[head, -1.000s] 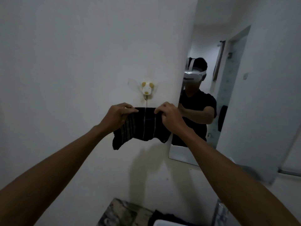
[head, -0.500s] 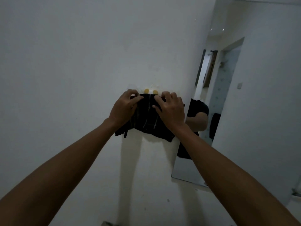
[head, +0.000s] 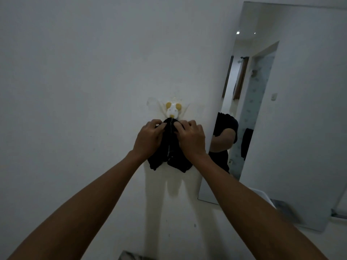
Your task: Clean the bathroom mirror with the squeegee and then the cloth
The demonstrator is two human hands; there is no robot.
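The white wall [head: 75, 91] is filling most of the view, with the mirror [head: 300, 128] hanging on it to the right. Both bare forearms are reaching up and forward, converging below a small white-and-yellow animal-shaped hook [head: 173, 110]. The left hand [head: 149, 138] and right hand [head: 190, 138] are each pinching the top of the dark cloth [head: 171, 152], which is draping against the wall just under the hook.
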